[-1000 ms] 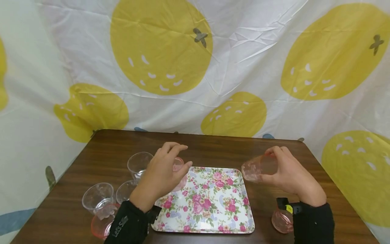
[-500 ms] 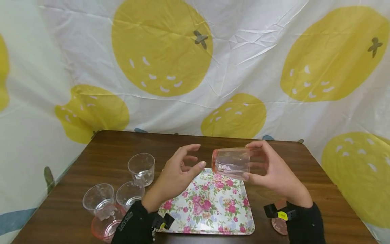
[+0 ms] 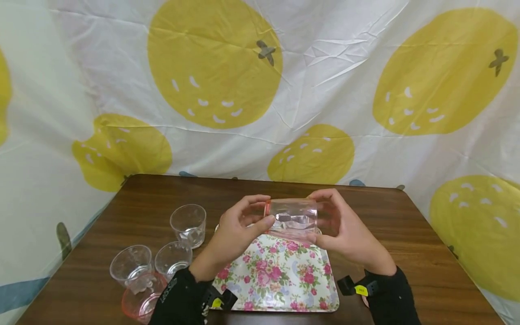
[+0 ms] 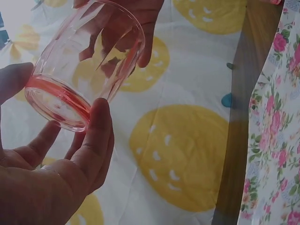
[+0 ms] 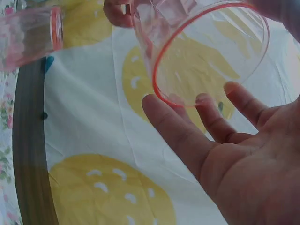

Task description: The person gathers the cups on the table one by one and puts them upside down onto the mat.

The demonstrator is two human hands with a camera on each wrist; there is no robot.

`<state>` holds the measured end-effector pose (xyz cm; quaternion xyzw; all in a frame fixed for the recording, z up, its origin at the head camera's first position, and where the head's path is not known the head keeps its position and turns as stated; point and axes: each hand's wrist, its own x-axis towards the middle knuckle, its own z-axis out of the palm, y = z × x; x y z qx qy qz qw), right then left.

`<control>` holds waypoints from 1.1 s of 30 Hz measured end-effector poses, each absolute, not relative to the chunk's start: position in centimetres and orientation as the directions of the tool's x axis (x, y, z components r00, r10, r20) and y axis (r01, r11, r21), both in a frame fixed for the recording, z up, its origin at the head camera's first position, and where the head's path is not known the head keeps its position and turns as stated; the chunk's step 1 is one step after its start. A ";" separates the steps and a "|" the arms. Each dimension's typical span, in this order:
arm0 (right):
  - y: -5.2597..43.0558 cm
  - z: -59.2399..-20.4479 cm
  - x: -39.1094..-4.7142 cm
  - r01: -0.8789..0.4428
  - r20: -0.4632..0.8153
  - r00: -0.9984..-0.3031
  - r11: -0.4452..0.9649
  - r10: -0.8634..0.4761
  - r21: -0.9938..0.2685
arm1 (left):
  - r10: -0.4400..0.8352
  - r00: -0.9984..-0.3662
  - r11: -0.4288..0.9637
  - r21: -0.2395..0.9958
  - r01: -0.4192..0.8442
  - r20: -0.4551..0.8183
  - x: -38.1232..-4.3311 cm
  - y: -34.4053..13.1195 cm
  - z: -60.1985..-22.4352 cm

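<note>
A pink-tinted drinking glass (image 3: pixel 294 216) lies sideways in the air over the flowered tray (image 3: pixel 280 284), its base to the left. My left hand (image 3: pixel 239 225) pinches it around the base, thumb on the near side. At the other end, thumb and fingers of my right hand (image 3: pixel 349 234) hold the glass by the rim. The left wrist view shows its thick red-tinged base (image 4: pixel 58 103) between the fingertips; the right wrist view looks into its open rim (image 5: pixel 211 56). A second pink glass (image 5: pixel 30 37) stands on the tray, hidden behind my left hand in the head view.
Left of the tray stand three clear glasses, one at the back (image 3: pixel 188 225), one in the middle (image 3: pixel 174 259) and one farther left (image 3: pixel 131 264). A pink glass (image 3: pixel 144 295) is in front of them. My right sleeve mostly covers another pink glass (image 3: pixel 365 300). Fruit-print cloth (image 3: pixel 227 149) hangs behind the table.
My right hand has carried the glass leftward from beyond the tray's right edge and turned it base-left. My left hand has moved right and taken hold of its base.
</note>
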<state>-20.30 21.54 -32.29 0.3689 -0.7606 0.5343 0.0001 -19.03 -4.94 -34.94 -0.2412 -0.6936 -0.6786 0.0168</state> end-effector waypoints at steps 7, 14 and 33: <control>22.9 -31.9 -20.3 -0.607 0.409 -0.759 0.326 -0.506 -0.725 | 0.217 -0.867 0.118 0.869 0.480 0.449 -19.0 -5.2 -34.6; 24.3 -31.4 -20.2 -0.614 0.445 -0.774 0.361 -0.449 -0.702 | 0.110 -0.814 0.431 0.711 0.556 0.570 -19.1 -4.8 -34.9; 25.0 -31.1 -20.0 -0.588 0.453 -0.807 0.442 -0.379 -0.677 | 0.261 -0.748 0.808 0.286 0.515 0.610 -20.5 -3.8 -38.4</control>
